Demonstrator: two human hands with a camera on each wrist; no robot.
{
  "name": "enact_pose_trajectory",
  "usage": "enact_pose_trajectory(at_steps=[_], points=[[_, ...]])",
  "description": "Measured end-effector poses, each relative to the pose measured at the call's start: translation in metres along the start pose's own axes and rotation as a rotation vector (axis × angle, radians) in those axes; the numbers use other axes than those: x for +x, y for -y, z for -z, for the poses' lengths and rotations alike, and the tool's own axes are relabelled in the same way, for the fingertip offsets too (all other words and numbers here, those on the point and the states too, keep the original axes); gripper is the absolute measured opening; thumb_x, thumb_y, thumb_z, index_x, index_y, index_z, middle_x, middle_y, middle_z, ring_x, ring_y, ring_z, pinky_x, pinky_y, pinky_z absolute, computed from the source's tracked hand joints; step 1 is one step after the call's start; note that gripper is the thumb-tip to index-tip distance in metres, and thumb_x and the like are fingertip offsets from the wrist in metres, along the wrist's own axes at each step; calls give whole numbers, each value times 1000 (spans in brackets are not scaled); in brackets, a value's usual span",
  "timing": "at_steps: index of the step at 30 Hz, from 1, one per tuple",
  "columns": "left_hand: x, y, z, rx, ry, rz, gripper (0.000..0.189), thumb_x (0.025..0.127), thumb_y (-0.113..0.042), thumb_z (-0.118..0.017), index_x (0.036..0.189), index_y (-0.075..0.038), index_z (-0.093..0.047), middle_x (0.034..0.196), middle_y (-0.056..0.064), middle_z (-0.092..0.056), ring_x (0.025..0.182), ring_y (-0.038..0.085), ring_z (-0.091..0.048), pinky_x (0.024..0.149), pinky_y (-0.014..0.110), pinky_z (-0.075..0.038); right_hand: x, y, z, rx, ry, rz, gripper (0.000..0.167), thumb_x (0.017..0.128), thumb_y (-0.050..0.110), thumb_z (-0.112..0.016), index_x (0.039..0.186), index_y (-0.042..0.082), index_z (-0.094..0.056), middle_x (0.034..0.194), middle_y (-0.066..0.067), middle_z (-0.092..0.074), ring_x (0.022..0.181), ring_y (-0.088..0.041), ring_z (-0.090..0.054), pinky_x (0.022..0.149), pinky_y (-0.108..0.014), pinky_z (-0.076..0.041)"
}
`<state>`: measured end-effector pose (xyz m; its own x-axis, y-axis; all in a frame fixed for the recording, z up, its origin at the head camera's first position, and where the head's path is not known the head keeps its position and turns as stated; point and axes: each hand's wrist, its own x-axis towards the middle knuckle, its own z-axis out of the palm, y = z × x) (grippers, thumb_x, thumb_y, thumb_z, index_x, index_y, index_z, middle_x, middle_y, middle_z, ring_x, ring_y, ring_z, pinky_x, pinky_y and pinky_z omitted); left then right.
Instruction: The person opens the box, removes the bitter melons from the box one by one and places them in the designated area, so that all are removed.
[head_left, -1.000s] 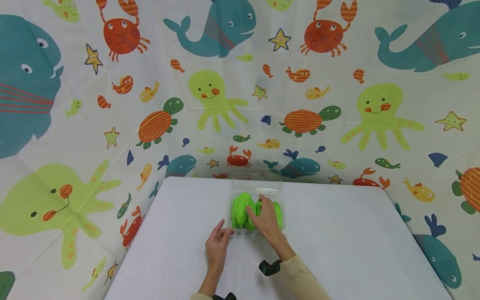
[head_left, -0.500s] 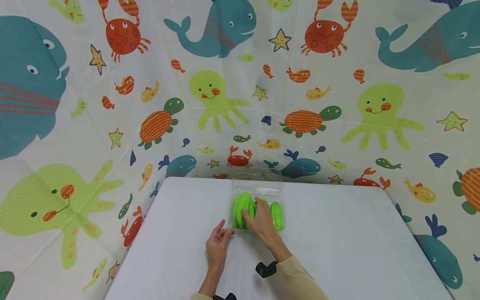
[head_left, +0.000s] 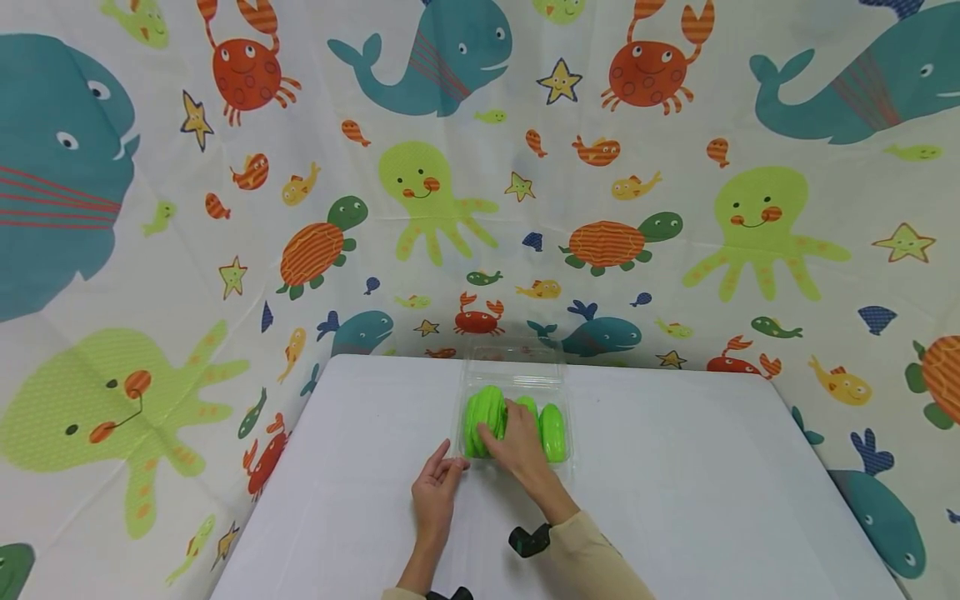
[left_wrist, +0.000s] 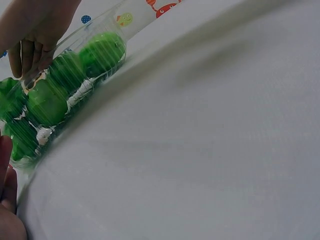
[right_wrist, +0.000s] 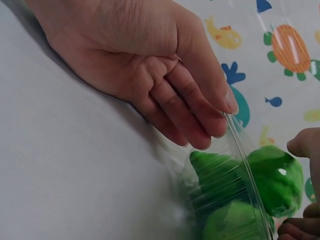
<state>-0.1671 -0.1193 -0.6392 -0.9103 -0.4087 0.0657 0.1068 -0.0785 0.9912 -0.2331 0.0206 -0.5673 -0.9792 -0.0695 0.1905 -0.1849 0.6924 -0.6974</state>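
A clear hinged plastic box (head_left: 569,442) holds several bright green, rounded, vegetable-like pieces; their exact kind cannot be told. My right hand (head_left: 521,443) reaches into the box, its thumb and fingers curved about a green piece (head_left: 491,410) in the grouped left row. In the left wrist view, the fingers of my right hand (left_wrist: 35,47) go down among the pieces. My left hand (head_left: 432,498) is at the near left corner, thumb against the rim, relaxed fingers beside the wall. The right wrist view shows my left hand (right_wrist: 150,65) at that rim. Right fingertips are partly hidden.
The box's clear lid (head_left: 513,364) stands open behind it, against the sea-animal curtain (head_left: 637,275). One green piece (head_left: 552,433) lies apart on the right of the box, another (head_left: 527,404) farther back. White cloth (head_left: 675,483) covers the table.
My right hand has shifted left inside the box and its fingers have drawn closer to the left row. More of the right-hand green pieces now shows. The left hand stays put.
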Motion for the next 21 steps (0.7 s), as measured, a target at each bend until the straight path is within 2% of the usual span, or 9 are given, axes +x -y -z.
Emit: enact_pose_trajectory(at_steps=[3,7,13,21], points=[[0,0,0,6,-1,5,47,91,-8,-72,136,-2,-60,90,7,-75,84,3,-72,81,12,-55,-1,0,-2,-18,26,-6,72,90,41,-66,138,-8,-49,131,-25,-57,120,-37,-54,102,-52,-48],[-1,-1,-1,1,-2,14,46,92,-8,-72,136,-2,-60,89,5,-75,84,3,-72,81,13,-55,-1,1,-4,-27,41,-1,73,89,41,-68,139,-9,-48,132,-27,-56,122,-38,-54,103,-52,-48],[-1,1,-1,-4,-2,-6,47,92,-8,-71,136,2,-58,87,4,-75,84,6,-73,80,13,-55,-2,3,-5,-46,46,6,75,88,42,-70,140,-8,-48,131,-27,-57,122,-38,-55,102,-52,-49],[1,2,-2,-9,-3,-10,47,92,-7,-71,136,4,-58,86,2,-75,83,4,-72,80,13,-56,-2,3,-7,-64,39,7,78,86,43,-72,140,-8,-47,130,-26,-57,120,-37,-56,100,-51,-50]])
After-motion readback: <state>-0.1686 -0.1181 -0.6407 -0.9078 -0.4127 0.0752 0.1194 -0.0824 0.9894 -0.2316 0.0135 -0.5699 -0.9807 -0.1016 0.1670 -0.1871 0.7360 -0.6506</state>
